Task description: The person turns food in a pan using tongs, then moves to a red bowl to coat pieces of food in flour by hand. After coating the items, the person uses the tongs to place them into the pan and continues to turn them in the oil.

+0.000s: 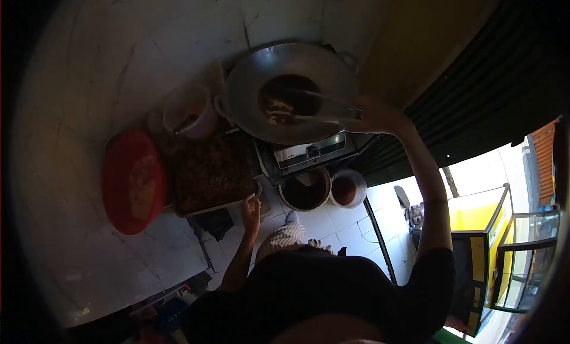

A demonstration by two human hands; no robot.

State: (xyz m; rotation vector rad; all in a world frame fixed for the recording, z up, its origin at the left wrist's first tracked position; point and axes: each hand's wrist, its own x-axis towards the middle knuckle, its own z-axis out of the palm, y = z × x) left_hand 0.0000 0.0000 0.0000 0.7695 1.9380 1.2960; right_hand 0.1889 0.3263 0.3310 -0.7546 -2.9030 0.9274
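In my right hand (380,115) is a pair of long metal tongs (326,119), gripped near its joined end. The two arms of the tongs stand apart and reach into a large metal wok (243,94). Dark oil (300,86) fills the wok's bottom, and pale pieces of food (279,111) lie in it near the lower arm. My left hand (252,210) is at the near corner of a metal tray (217,208), fingers bent at its rim. Dark brown food pieces (208,172) cover the tray; the dim light hides what they are.
The wok sits on a gas stove (312,151) with a front knob. Left of the tray are a red basin (127,184) with pale contents and a whitish tub (193,109). A dark-filled bucket (304,189) and a smaller pail (348,188) stand below the stove. A yellow-and-black stall (481,243) is outside.
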